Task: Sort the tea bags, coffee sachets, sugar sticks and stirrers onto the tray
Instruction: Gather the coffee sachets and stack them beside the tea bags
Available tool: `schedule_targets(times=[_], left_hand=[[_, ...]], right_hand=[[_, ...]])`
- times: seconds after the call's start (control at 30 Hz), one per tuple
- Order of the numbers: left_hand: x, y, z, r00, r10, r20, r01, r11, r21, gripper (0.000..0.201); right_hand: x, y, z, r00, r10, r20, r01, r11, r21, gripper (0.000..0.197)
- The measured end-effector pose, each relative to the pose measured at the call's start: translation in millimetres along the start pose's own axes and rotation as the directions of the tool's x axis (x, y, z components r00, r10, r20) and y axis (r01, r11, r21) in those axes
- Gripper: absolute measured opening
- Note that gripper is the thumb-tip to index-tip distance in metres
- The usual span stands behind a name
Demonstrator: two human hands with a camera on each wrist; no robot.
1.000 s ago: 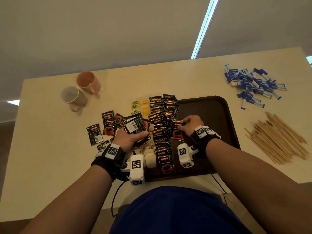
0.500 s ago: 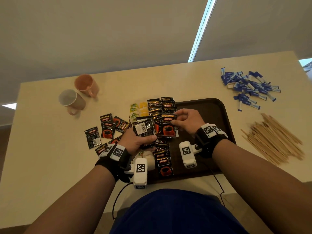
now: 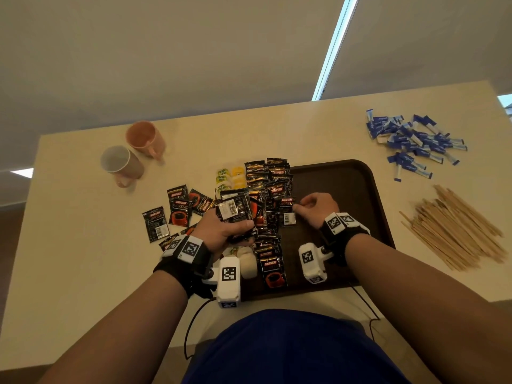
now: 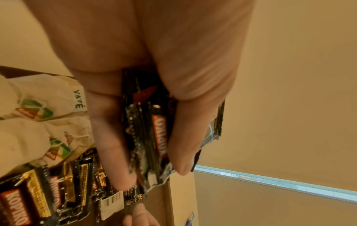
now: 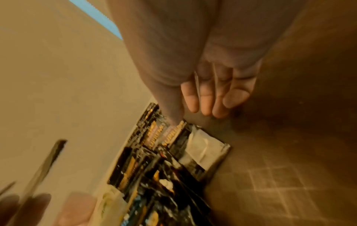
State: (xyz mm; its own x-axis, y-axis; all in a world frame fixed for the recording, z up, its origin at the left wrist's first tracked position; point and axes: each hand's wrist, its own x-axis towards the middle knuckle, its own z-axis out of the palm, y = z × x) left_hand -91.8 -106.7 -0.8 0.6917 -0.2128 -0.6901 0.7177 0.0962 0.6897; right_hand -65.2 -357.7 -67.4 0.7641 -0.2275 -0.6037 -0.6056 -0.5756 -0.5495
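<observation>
The counter (image 3: 83, 273) is big, flat and smooth. The dark tray (image 3: 360, 195) has round corners and a low rim. Wooden stirrers (image 3: 454, 231) and blue sugar sticks (image 3: 412, 142) lie in heaps on the counter, not on the tray yet. Shiny black coffee sachets (image 3: 273, 184) sit in a row along the tray's left side. The left hand (image 3: 221, 231) grips a stack (image 4: 154, 137) of them, fingers curled tight. The stack is slick and could slide apart and fall. The right hand (image 3: 315, 209) pinches one sachet (image 3: 286, 212) at the row. A bump there could mess up the row. Soft white tea bags (image 4: 38, 107) lie close by.
</observation>
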Motion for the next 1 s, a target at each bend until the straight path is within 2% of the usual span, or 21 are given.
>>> schedule_targets(times=[0.07, 0.17, 0.3, 0.73, 0.93, 1.0], left_hand=[[0, -1, -1, 1.0, -0.002, -0.011, 0.002, 1.0, 0.0, 0.031], [0, -1, -2, 1.0, -0.004, -0.025, 0.004, 1.0, -0.001, 0.031], [0, 1, -4, 0.999, -0.005, -0.033, 0.004, 1.0, -0.012, 0.034], [-3, 3, -5, 0.999, 0.008, -0.042, -0.009, 1.0, -0.02, 0.031], [-2, 2, -4, 0.999, 0.002, -0.039, -0.003, 1.0, -0.008, 0.029], [-2, 2, -3, 0.999, -0.001, -0.04, 0.001, 1.0, 0.0, 0.027]], right_hand=[[0, 3, 7, 1.0, 0.019, 0.013, -0.019, 0.999, -0.031, 0.023], [2, 1, 13, 0.999, 0.044, 0.004, -0.044, 0.999, 0.01, 0.022], [4, -1, 12, 0.998, 0.068, 0.01, -0.069, 0.997, 0.029, 0.007], [2, -3, 7, 0.998, 0.058, -0.019, -0.057, 0.998, 0.041, 0.017], [1, 1, -3, 0.99, 0.112, -0.087, -0.093, 0.977, 0.193, 0.011], [-2, -1, -6, 0.989, 0.117, -0.087, -0.095, 0.97, 0.223, 0.016]])
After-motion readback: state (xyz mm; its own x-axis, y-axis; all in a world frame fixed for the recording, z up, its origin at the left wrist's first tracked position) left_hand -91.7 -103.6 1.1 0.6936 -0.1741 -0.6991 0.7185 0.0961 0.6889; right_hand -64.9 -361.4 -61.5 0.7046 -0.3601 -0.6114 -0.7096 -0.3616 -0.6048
